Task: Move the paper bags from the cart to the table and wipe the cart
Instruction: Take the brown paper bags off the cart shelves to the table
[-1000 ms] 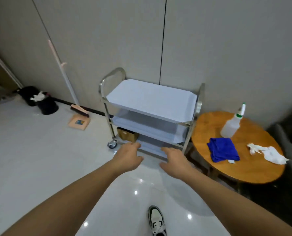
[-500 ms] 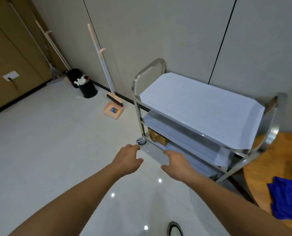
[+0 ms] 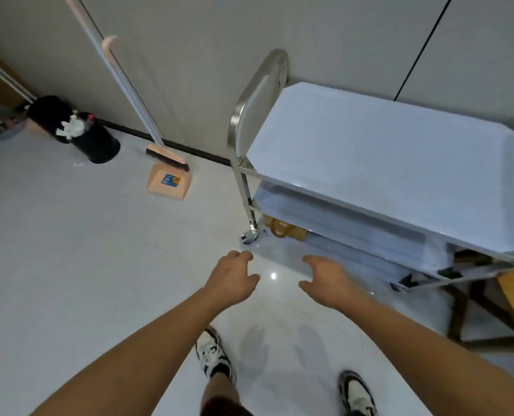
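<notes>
— How far along was the person?
— Barely started. The paper bags [image 3: 285, 230] still sat on the cart [image 3: 393, 163] bottom shelf. The left hand [image 3: 231, 279] and right hand [image 3: 327, 280] hung empty, fingers spread. Wiping remained undone.

Cleaning gear along the wall

A peach broom [image 3: 167, 157] stood against the grey wall panel [image 3: 189, 55], its bristles resting in a matching dustpan [image 3: 169, 183]; a black bin [image 3: 95, 142] sat further left on the glossy white floor [image 3: 69, 250].
</notes>
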`<action>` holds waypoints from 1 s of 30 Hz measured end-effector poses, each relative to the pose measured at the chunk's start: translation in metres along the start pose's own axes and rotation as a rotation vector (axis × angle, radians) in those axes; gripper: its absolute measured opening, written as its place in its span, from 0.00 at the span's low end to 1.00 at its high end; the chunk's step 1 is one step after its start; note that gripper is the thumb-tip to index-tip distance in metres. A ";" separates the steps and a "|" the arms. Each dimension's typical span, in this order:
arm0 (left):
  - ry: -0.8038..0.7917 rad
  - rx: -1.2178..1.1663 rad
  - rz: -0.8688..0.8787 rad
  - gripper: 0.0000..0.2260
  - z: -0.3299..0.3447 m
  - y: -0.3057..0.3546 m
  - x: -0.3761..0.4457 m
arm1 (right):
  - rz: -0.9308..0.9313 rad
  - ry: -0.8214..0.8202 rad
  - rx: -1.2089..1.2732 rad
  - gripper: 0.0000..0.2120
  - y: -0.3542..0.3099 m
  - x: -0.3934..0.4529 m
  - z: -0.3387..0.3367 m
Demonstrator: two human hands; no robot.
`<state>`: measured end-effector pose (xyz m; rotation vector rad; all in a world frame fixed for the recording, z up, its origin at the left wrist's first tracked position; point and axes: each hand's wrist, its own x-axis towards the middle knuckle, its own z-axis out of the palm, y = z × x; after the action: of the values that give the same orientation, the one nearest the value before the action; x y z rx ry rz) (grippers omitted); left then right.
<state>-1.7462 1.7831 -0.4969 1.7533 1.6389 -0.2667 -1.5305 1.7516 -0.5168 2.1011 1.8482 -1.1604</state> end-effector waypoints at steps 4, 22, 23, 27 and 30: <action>-0.070 -0.012 0.082 0.24 -0.018 -0.041 0.071 | 0.135 -0.012 0.058 0.30 -0.026 0.049 0.031; -0.057 -0.223 0.049 0.20 0.207 -0.177 0.354 | 0.144 0.168 0.015 0.27 0.058 0.331 0.248; -0.040 -0.251 0.048 0.20 0.220 -0.180 0.366 | 0.136 0.181 -0.008 0.26 0.065 0.344 0.254; 0.065 -0.357 0.073 0.21 0.265 -0.184 0.416 | 0.022 0.280 -0.151 0.25 0.089 0.391 0.272; 0.214 -0.438 0.156 0.21 0.282 -0.178 0.446 | -0.148 0.511 -0.283 0.25 0.102 0.425 0.281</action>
<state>-1.7477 1.9514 -1.0280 1.5941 1.5487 0.3407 -1.5847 1.9130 -1.0075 2.2606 2.2429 -0.3527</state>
